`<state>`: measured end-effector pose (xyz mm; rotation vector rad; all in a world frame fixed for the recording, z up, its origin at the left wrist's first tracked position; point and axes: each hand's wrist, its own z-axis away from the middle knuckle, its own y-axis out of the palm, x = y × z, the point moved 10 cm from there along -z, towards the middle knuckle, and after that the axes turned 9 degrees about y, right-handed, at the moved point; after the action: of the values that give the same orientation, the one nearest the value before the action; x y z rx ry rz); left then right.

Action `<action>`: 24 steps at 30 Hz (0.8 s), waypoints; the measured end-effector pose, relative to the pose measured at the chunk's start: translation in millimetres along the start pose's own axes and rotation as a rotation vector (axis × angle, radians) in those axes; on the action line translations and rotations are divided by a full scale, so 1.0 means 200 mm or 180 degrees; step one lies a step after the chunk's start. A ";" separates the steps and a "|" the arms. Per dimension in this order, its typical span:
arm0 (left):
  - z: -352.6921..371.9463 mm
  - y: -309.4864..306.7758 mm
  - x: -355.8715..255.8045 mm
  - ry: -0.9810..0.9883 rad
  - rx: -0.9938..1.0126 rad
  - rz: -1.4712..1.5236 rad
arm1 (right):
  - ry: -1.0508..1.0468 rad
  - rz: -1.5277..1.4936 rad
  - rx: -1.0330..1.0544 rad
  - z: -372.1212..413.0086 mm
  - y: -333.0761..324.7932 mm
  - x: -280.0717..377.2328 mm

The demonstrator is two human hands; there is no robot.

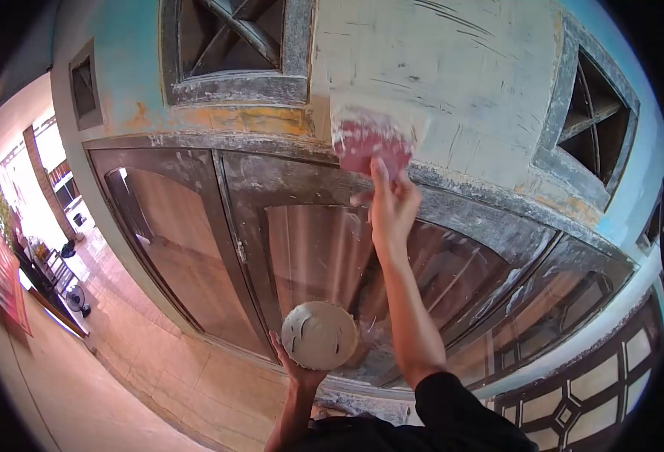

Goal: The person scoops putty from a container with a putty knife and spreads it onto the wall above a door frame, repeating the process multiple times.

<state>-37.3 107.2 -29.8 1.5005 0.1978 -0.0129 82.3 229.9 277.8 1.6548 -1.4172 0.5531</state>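
My right hand (394,203) is raised and closed on a reddish flat scraper (373,151), whose upper edge is smeared with pale paste. The scraper lies against the plastered wall (430,83), just above the door frame. Low in the middle, my left hand (299,369) holds up a round container (319,336) from beneath and its left side. Pale, smooth paste with a few dark marks covers the container's top. Its underside and some of my left fingers are hidden.
Below the wall stand wooden doors (245,181) with glass panes. Square vents with crossed bars (234,38) flank the plaster. At the left, a fan (77,298) stands on the tiled floor (147,350). A patterned grille (566,414) is at lower right.
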 end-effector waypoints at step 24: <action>0.01 0.01 0.01 0.0002 0.0045 0.0046 | 0.0146 0.0098 -0.0089 -0.03 -0.05 0.03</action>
<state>-35.1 105.1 -27.3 1.5158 0.1876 -0.0022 93.8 232.3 283.0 1.5910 -1.4130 0.5828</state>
